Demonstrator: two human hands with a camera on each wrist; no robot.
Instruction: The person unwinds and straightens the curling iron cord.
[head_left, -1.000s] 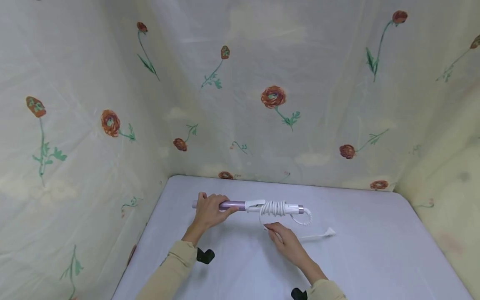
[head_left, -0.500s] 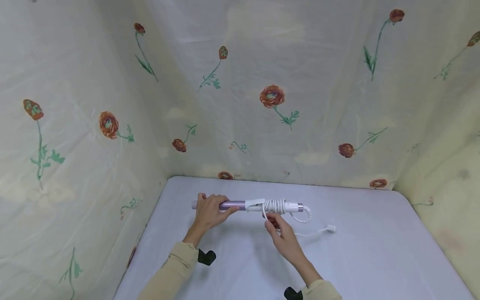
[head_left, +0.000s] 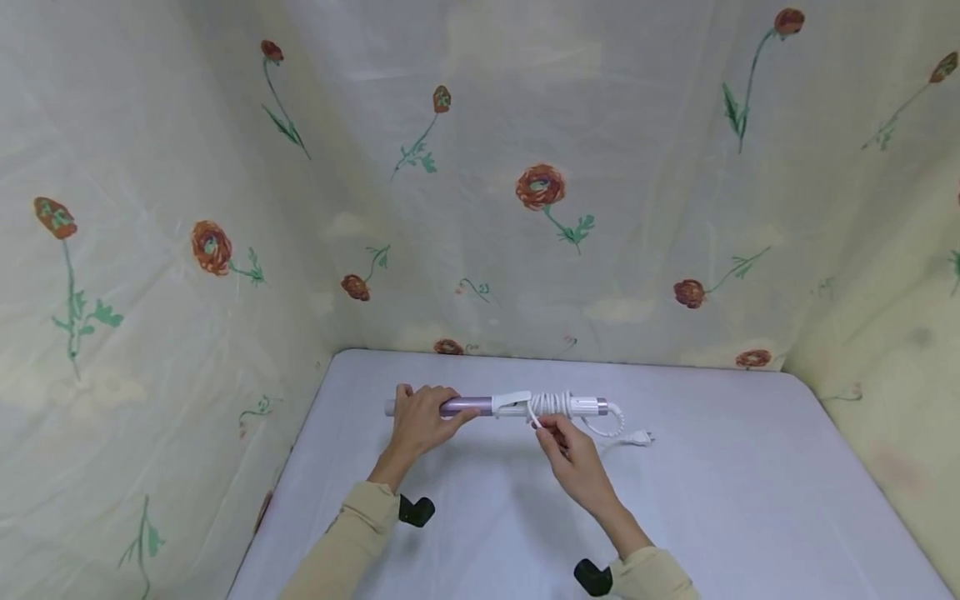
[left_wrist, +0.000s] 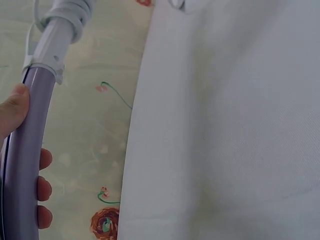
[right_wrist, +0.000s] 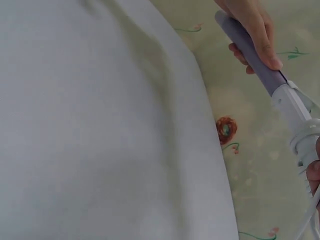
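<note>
- Cream fabric (head_left: 622, 92) printed with rust-red flowers on green stems is hanging behind the table and down both sides.
- Pale, smooth table (head_left: 750, 492) is spreading beneath both arms, its far corners rounding off near the fabric.
- Beige sleeves (head_left: 341, 537) are covering both forearms, ending short of the wrists.
- Purple-and-white curling iron (head_left: 483, 405) is lying level in the person's grasp, above the far half of the table, with its purple barrel toward the left and its white handle (head_left: 585, 407) toward the right.
- Left hand (head_left: 422, 422) is gripping the purple barrel firmly, fingers curling round it and thumb pressing along its near side, leaving the barrel's tip showing beyond the hand.
- Right hand (head_left: 576, 462) is pinching a strand of cord between thumb and fingertips, closed down to the strand's thickness, just below the handle.
- White cord (head_left: 551, 403) is circling the handle in several close turns, with a separate loop curving out at the handle's end.
- Black pieces (head_left: 417, 511) are sitting beside both cuffs.
- White plug (head_left: 639, 438) is pointing rightward, near the cord's end loop; whether it is touching the table, I cannot tell.
</note>
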